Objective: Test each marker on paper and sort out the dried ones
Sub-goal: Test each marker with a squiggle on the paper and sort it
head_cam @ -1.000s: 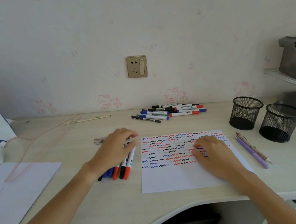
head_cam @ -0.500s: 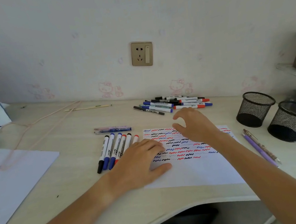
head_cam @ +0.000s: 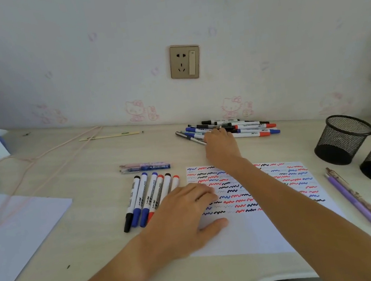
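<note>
Mesh cups (head_cam: 343, 138): two; sorted markers (head_cam: 149, 197): six; pencils (head_cam: 354, 199): two.

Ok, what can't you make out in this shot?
Head view only:
- Whether the right hand grips a marker: its back hides the fingertips in the far pile.
- Lowest squiggles on the paper: forearm covers them.
- Print on the row of markers: too small.

Matt paper sheet (head_cam: 253, 233), black wire-mesh cups (head_cam: 343, 138).
</note>
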